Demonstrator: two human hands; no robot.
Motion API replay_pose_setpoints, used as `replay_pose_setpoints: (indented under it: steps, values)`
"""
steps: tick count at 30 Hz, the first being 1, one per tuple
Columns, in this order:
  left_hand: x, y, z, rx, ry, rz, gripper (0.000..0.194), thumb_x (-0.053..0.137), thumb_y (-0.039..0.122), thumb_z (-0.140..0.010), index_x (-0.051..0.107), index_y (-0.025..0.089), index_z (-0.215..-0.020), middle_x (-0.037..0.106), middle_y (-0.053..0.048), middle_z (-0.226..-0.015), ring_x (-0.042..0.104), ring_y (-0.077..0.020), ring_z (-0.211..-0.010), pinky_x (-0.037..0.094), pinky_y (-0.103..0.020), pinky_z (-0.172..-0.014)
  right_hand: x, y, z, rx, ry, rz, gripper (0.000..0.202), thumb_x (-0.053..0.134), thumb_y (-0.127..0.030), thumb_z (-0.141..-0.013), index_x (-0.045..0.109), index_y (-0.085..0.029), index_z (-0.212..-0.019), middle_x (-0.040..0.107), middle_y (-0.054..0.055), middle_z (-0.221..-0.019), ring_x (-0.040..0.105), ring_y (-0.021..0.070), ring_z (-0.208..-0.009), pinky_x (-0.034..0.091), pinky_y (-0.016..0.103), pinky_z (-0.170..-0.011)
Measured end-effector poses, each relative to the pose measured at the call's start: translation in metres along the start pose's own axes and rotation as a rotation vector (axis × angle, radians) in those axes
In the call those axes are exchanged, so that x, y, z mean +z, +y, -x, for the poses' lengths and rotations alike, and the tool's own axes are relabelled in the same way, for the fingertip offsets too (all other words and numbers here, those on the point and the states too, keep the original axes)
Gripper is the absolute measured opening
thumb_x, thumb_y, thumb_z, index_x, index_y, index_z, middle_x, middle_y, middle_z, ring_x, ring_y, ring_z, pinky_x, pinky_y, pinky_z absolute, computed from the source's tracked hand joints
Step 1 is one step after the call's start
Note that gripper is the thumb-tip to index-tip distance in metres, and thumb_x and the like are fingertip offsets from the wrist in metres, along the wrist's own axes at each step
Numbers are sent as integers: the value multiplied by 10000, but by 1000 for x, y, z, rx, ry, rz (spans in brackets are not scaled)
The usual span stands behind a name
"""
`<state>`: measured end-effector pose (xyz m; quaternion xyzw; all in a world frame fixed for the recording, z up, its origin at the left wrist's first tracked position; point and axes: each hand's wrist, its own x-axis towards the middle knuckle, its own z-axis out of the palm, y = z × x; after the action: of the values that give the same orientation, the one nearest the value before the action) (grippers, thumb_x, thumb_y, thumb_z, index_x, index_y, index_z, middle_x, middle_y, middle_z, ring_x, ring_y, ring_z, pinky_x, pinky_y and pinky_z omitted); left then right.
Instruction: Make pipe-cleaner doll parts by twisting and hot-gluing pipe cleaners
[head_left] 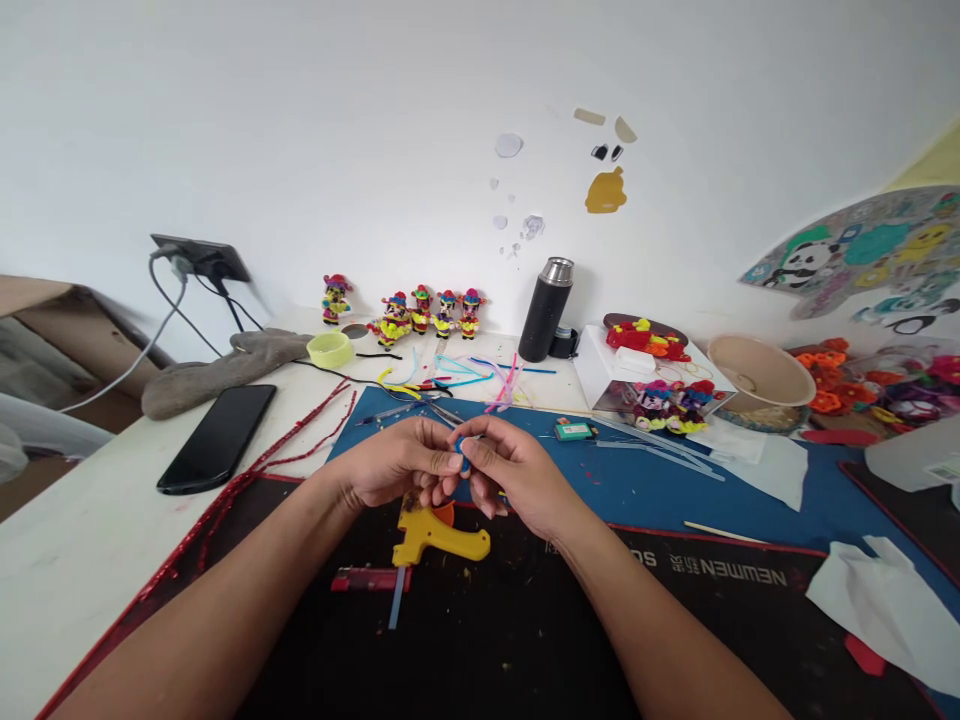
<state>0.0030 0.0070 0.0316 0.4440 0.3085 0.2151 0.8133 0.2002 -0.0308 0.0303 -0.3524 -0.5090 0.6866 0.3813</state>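
Both hands meet above the near edge of the blue mat [525, 450]. A small blue piece [464, 456] is pinched between the fingertips of my left hand [405, 462] and my right hand [514, 468]; its far side is hidden by the fingers. Just below the hands, a yellow glue gun [442, 538] with a clear glue stick lies on the black mat [525, 640]. A red lighter-like object [367, 579] is beside it. Behind the hands are scissors, partly covered.
Several small colourful figures [446, 315] stand along the wall. A black flask [547, 310], coloured pipe cleaners [465, 375] and yellow tape [330, 350] are at the back. A phone [217, 440] lies left; a beige bowl [757, 370] and crumpled white paper [885, 600] are right.
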Motion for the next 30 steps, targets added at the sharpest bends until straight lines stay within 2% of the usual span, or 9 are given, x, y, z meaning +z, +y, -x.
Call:
replay_pose_setpoints:
  steps: [5, 10, 14, 22, 30]
  values:
    - [1, -1, -4, 22, 59, 35, 338, 971, 372, -685, 764, 114, -755, 701, -50, -626, 626, -96, -479, 485, -150, -442, -1, 4, -5, -45, 141, -6, 395, 761, -570, -863, 661, -215, -1003, 506, -102, -515, 453, 87, -384, 300, 204, -383]
    - [4, 1, -7, 82, 127, 42, 331, 950, 381, -720, 771, 110, -786, 727, -72, -739, 648, -104, -563, 533, -158, -486, -3, 7, -9, -108, 262, -19, 389, 782, -556, -832, 637, -214, -948, 496, -101, -495, 416, 84, -383, 280, 209, -388]
    - [9, 4, -7, 129, 192, -13, 409, 948, 461, -706, 786, 109, -839, 743, -87, -773, 657, -119, -599, 554, -179, -515, -4, 10, -11, -160, 327, 0, 353, 770, -525, -846, 609, -222, -930, 489, -108, -478, 406, 86, -379, 293, 209, -387]
    - [13, 3, -9, 245, 279, -189, 476, 960, 528, -646, 774, 116, -792, 734, -65, -688, 631, -121, -557, 526, -211, -522, -2, 13, -10, -175, 306, 49, 331, 735, -524, -878, 605, -224, -932, 511, -106, -476, 405, 85, -362, 313, 212, -386]
    - [16, 3, -9, 344, 344, -408, 457, 869, 554, -752, 746, 120, -822, 711, -33, -697, 626, -126, -580, 533, -239, -561, -2, 12, -11, -169, 302, -23, 346, 775, -513, -852, 621, -208, -910, 488, -110, -473, 412, 75, -362, 282, 195, -377]
